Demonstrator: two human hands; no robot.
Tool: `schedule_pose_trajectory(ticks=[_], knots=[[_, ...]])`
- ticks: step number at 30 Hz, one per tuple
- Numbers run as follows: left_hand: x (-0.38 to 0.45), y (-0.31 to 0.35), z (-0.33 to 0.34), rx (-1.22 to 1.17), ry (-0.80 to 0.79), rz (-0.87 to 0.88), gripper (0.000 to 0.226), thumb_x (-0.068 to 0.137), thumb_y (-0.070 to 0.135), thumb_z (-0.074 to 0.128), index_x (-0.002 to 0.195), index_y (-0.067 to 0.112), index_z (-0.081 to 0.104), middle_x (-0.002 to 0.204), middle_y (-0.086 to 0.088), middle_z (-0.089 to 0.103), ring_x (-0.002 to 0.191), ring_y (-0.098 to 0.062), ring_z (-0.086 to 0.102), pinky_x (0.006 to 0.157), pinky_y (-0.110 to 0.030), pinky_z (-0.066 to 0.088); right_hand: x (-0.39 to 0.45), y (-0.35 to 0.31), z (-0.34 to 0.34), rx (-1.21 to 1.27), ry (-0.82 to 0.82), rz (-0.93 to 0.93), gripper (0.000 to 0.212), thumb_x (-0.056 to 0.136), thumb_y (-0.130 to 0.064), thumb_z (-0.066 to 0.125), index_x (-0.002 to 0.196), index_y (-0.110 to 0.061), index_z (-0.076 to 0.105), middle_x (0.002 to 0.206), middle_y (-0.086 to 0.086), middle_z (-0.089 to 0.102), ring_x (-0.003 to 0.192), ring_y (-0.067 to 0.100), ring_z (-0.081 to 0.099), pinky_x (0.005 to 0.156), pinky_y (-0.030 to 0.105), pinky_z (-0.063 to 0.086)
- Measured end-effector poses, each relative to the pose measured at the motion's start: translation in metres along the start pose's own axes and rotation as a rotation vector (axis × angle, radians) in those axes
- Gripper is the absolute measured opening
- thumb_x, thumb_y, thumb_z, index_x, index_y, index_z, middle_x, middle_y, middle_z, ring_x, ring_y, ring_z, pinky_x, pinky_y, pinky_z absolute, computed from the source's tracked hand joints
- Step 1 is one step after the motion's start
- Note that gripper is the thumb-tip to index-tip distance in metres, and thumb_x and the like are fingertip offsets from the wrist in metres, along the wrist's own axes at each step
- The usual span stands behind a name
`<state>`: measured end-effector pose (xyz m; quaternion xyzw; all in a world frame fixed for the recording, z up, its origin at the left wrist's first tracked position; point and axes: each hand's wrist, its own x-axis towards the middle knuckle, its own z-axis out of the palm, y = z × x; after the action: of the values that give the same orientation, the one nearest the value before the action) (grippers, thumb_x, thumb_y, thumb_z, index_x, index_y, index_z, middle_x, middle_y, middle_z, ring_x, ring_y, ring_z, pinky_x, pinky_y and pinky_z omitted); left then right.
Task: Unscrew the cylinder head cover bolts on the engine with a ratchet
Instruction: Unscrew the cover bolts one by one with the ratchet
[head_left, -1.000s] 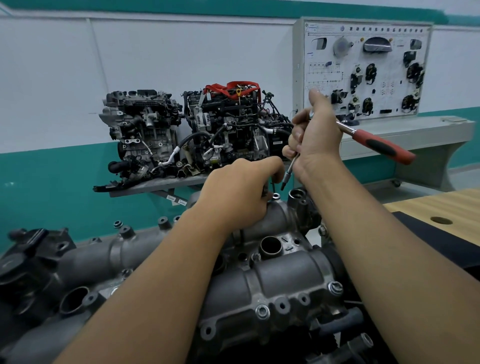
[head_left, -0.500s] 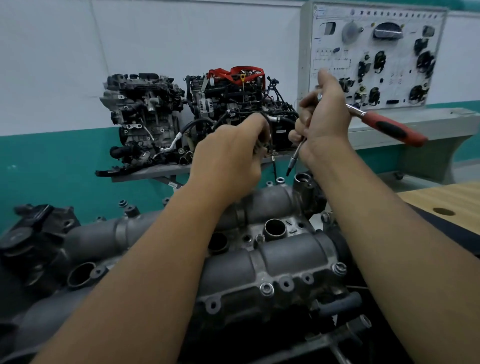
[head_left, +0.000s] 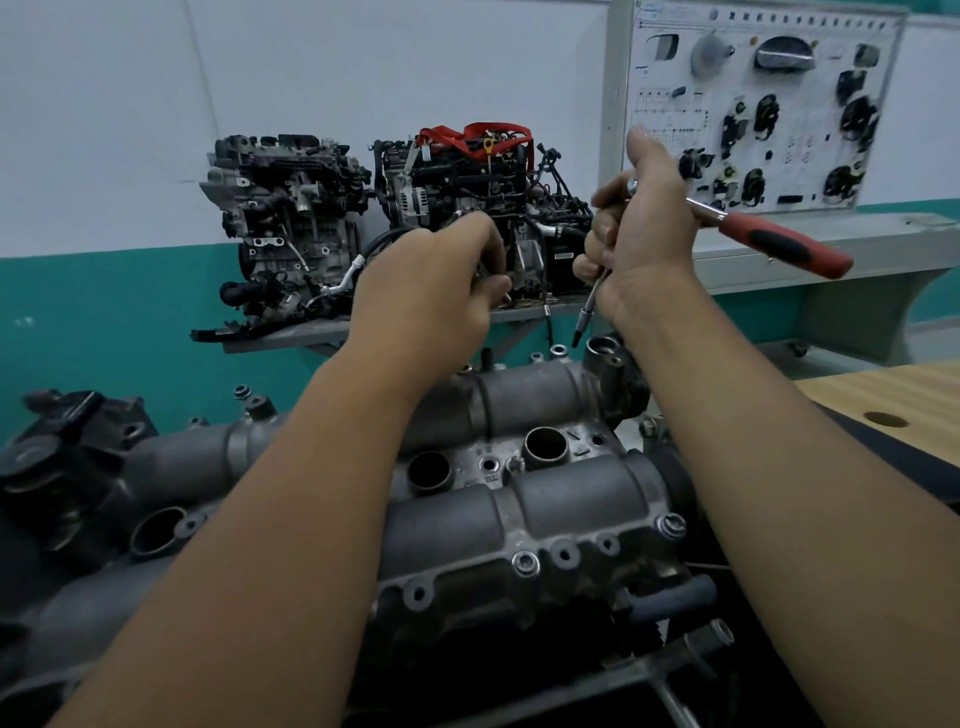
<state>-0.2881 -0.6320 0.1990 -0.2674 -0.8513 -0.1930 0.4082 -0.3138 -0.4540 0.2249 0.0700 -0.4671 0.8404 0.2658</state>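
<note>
Head view: writing on the wall panel (head_left: 753, 104) and stamped marks on the cylinder head cover (head_left: 545, 499) too small to read. Right hand (head_left: 644, 239) grips the ratchet (head_left: 779, 241) by its head, extension pointing down, raised above the cover's far right end. Left hand (head_left: 431, 286), fingers curled, pinches something small; cannot tell what. Bolt (head_left: 524, 562) sits on the cover's near edge, well below both hands.

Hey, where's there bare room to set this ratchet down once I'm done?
The wooden bench top right of the engine cover shows bare surface around its round hole. The grey ledge under the wall panel looks free too. The shelf with two engines is crowded.
</note>
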Motion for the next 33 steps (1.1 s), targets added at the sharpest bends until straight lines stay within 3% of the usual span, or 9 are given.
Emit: schedule_pose_trajectory(ticks=[7, 11, 18, 25, 30, 33], knots=[[0.0, -0.007, -0.011, -0.118, -0.018, -0.067, 0.01, 0.09, 0.019, 0.064, 0.093, 0.028, 0.06, 0.085, 0.006, 0.066, 0.062, -0.015, 0.056, 0.06, -0.034, 0.048, -0.001, 0.002, 0.001, -0.047, -0.02, -0.002, 0.046, 0.096, -0.053, 0.058, 0.063, -0.021, 0.049, 0.055, -0.003, 0.033, 0.044, 0.013, 0.022, 0.046, 0.026, 0.02], [-0.001, -0.004, -0.015, -0.11, -0.168, -0.044, 0.011, 0.089, 0.017, 0.066, 0.086, 0.027, 0.064, 0.085, 0.012, 0.063, 0.076, -0.01, 0.059, 0.076, -0.038, 0.053, 0.0, 0.004, 0.002, -0.065, -0.032, -0.002, 0.047, 0.096, -0.054, 0.058, 0.064, -0.021, 0.048, 0.057, -0.002, 0.032, 0.045, 0.013, 0.02, 0.047, 0.026, 0.019], [0.001, 0.001, -0.016, -0.1, -0.281, -0.013, 0.016, 0.089, 0.012, 0.064, 0.081, 0.026, 0.066, 0.078, 0.013, 0.063, 0.07, -0.005, 0.057, 0.069, -0.031, 0.047, -0.001, 0.004, 0.004, -0.069, -0.046, 0.002, 0.048, 0.097, -0.052, 0.058, 0.063, -0.02, 0.047, 0.054, -0.002, 0.031, 0.043, 0.014, 0.019, 0.046, 0.025, 0.019], [-0.001, 0.004, -0.015, -0.034, -0.288, -0.038, 0.007, 0.088, 0.02, 0.064, 0.083, 0.025, 0.066, 0.08, 0.006, 0.065, 0.071, -0.016, 0.06, 0.072, -0.044, 0.058, -0.002, 0.004, 0.005, -0.079, -0.052, 0.002, 0.047, 0.097, -0.053, 0.057, 0.064, -0.021, 0.047, 0.054, -0.002, 0.03, 0.044, 0.014, 0.019, 0.047, 0.026, 0.019], [-0.005, 0.006, -0.011, 0.06, -0.279, 0.006, 0.008, 0.088, 0.024, 0.061, 0.09, 0.031, 0.059, 0.076, 0.012, 0.056, 0.064, -0.007, 0.048, 0.069, -0.041, 0.054, -0.003, 0.004, 0.006, -0.092, -0.069, 0.002, 0.048, 0.097, -0.053, 0.057, 0.063, -0.021, 0.047, 0.054, -0.002, 0.03, 0.044, 0.014, 0.019, 0.046, 0.025, 0.02], [-0.006, 0.006, -0.01, 0.093, -0.313, 0.036, 0.016, 0.088, 0.025, 0.06, 0.095, 0.038, 0.052, 0.086, 0.011, 0.06, 0.074, -0.018, 0.054, 0.071, -0.04, 0.051, -0.004, 0.005, 0.007, -0.089, -0.083, 0.008, 0.049, 0.098, -0.053, 0.057, 0.063, -0.021, 0.047, 0.053, -0.002, 0.031, 0.044, 0.014, 0.019, 0.046, 0.025, 0.02]])
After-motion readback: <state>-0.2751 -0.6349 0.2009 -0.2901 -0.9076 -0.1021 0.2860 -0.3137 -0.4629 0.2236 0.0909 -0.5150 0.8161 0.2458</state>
